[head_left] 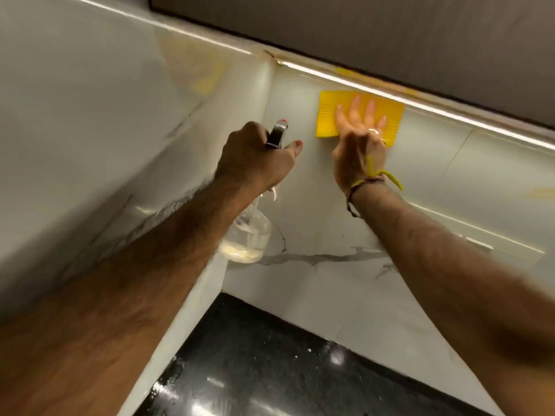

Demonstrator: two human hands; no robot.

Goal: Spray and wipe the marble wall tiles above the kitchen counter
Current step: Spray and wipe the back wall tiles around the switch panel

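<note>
Grey-veined marble wall tiles (345, 205) w/ black tabletop (270, 370) below. My right hand (359, 139) presses flat yellow cloth (359, 114) up high; left hand (255, 157) grips clear spray bottle (247, 235). I'd keep even pressure, overlapping strokes.

Two shiny walls meet in a corner (271, 70). A bright strip light (420, 108) runs along their top, under a dark cabinet (360, 31). Below is a black speckled worktop (270, 370), glossy with small spots of reflected light.
</note>
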